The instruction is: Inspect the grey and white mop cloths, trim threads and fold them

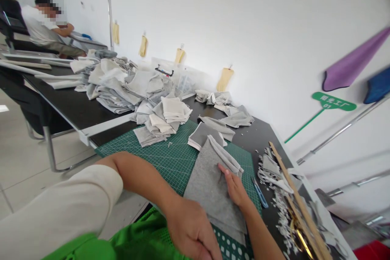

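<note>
My right hand point(234, 187) lies flat on a grey knit fabric piece point(210, 187), its fingers near a folded, pale-edged top fold point(225, 156). My left hand point(190, 231) is curled at the fabric's lower edge, and whether it pinches the cloth is hidden. Both hands are over a green cutting mat point(170, 158). A smaller folded grey piece point(202, 135) lies just beyond the fabric. A blue-handled tool point(259, 192) rests to the right of my right hand.
Heaped grey and cream fabric pieces point(161, 118) cover the black table point(76, 103). To the right are a wooden ruler point(300, 199), white trimmings point(280, 207) and gold scissors point(297, 231). A seated person point(39, 22) works at the far left.
</note>
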The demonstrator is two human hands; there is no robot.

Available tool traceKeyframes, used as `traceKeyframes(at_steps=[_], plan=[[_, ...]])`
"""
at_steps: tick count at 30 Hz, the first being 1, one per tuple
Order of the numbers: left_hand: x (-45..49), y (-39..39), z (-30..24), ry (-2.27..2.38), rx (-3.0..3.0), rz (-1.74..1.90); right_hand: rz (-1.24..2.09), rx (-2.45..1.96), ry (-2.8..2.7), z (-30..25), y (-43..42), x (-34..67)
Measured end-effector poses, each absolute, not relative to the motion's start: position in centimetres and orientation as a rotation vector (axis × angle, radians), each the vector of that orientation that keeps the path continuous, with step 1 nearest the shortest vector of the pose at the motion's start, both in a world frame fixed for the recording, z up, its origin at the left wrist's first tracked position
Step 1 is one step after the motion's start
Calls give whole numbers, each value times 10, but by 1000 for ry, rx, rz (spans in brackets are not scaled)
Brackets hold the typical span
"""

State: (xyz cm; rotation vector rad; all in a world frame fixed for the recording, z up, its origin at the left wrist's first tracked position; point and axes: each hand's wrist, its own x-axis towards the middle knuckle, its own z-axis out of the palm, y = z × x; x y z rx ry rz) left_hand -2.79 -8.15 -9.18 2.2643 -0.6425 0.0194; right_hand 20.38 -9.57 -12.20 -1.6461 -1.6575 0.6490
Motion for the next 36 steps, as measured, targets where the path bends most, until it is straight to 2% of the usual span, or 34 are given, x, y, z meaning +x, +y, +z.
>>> traceKeyframes(at_steps=[2, 5, 7, 11, 14, 18, 22, 26, 28, 33, 36], plan=[[-27, -80, -91, -606, 2327, 196, 669, -1632, -1628, -123, -96, 205], [-22, -69, -90, -270, 2524, 333, 718, -1590, -1573, -125, -96, 210], [-19, -64, -90, -220, 2576, 215, 754, -1545, -1523, -127, -94, 216], [-23, -73, -86, -617, 2281, -43, 815, -1452, -1406, -137, -89, 228], [-26, -79, -83, -607, 2316, 136, 844, -1412, -1344, -143, -85, 232], [-20, -63, -87, -202, 2551, 337, 854, -1390, -1297, -144, -84, 232], [-21, -56, -85, -59, 2594, 208, 862, -1373, -1268, -143, -86, 231], [-38, -77, -73, -503, 2304, -96, 892, -1373, -1243, -142, -85, 231], [-44, -84, -67, -563, 2285, -69, 902, -1380, -1237, -142, -85, 230], [-41, -77, -67, -200, 2651, 128, 877, -1408, -1247, -139, -87, 227], [-43, -80, -67, -180, 2778, 18, 872, -1422, -1264, -138, -87, 227]])
